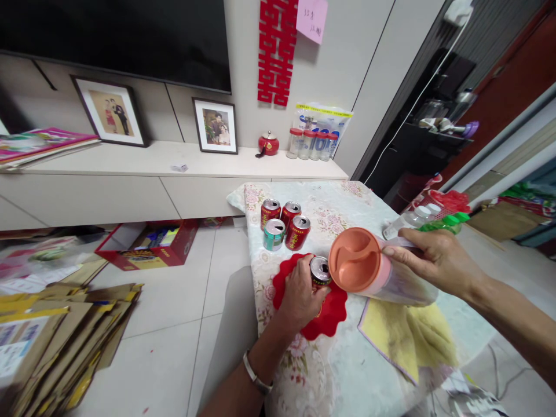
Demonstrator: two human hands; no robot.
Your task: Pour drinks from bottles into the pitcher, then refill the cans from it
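Note:
My left hand (299,295) is wrapped round an opened dark drink can (320,270) that stands upright over a red scalloped mat (332,315). In my right hand (441,260) is the handle of a clear pitcher (410,285), tipped far over to the left. Its orange lid (354,278) faces me, with the rim right beside the can's top; I cannot see any liquid flowing. Behind the mat stand several opened cans: red ones (299,233) and a green one (274,235).
A yellow cloth (408,336) lies on the flowered tablecloth (299,376) below the pitcher. Bottles with white and green caps (412,219) stand at the right edge. Lidded jars (304,146) are on the white cabinet (174,163). Flattened cardboard (78,330) lies at the left.

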